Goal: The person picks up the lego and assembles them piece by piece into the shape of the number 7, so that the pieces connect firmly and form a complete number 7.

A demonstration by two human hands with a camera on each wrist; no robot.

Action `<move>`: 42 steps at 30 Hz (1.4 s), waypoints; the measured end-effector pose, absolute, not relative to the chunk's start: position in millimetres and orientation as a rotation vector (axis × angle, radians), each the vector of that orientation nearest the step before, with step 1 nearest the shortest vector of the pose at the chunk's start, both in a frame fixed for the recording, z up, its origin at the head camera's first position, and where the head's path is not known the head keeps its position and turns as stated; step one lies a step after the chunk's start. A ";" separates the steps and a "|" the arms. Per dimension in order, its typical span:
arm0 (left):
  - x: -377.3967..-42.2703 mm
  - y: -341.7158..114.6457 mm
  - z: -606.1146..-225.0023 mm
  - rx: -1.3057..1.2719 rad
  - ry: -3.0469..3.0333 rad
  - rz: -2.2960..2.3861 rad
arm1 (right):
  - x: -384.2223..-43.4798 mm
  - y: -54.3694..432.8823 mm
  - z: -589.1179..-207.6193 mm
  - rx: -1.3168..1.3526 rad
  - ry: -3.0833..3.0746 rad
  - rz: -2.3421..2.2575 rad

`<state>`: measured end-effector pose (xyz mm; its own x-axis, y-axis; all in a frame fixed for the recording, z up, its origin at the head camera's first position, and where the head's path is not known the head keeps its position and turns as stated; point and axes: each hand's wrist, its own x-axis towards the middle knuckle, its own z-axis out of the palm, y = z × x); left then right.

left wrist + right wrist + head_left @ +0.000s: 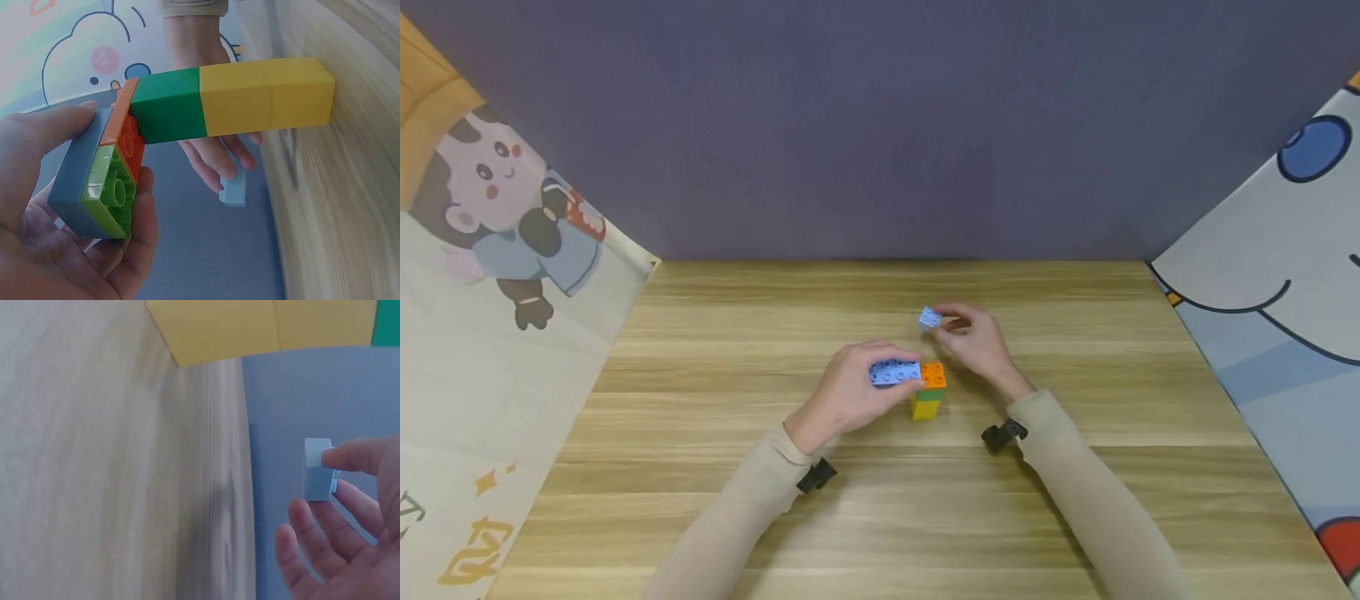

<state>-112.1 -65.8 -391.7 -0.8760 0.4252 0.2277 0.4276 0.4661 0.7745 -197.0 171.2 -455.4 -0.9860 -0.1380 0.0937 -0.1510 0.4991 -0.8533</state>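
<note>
My left hand (848,385) grips a long blue brick (887,374) between thumb and fingers at the top of a brick column. A lime green brick (111,192) sits against the underside of the blue one, beside an orange brick (933,375). Below the orange come a green brick (169,103) and yellow bricks (269,94), the column standing upright on the table. Beyond the column, my right hand (976,343) pinches a small light blue brick (317,470) by its sides, studs facing up. It is held apart from the column.
The wood-grain table (880,525) spreads around both hands. A dark blue-grey panel (880,125) rises along its back edge. Cartoon-printed panels stand on the left (512,367) and right (1247,350) sides.
</note>
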 end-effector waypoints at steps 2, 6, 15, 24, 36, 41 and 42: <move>-111.6 -66.2 -392.1 -0.776 -2.695 -1.426 | -194.3 171.5 -455.3 0.288 -2.696 1.568; -111.5 -66.5 -393.4 -0.770 -2.708 -1.416 | -188.1 172.8 -452.4 0.361 -2.680 1.623; -112.1 -66.9 -393.9 -0.765 -2.691 -1.424 | -173.4 177.4 -444.0 0.505 -2.651 1.680; -112.2 -67.1 -393.2 -0.767 -2.678 -1.428 | -156.3 179.8 -431.4 0.645 -2.510 1.743; -113.3 -66.8 -392.7 -0.764 -2.679 -1.427 | -139.6 185.8 -427.6 0.778 -2.376 1.823; -112.3 -66.4 -391.5 -0.759 -2.677 -1.419 | -134.3 183.9 -427.8 0.780 -2.281 1.858; -111.8 -66.5 -391.3 -0.754 -2.677 -1.418 | -133.7 183.5 -427.7 0.789 -2.260 1.859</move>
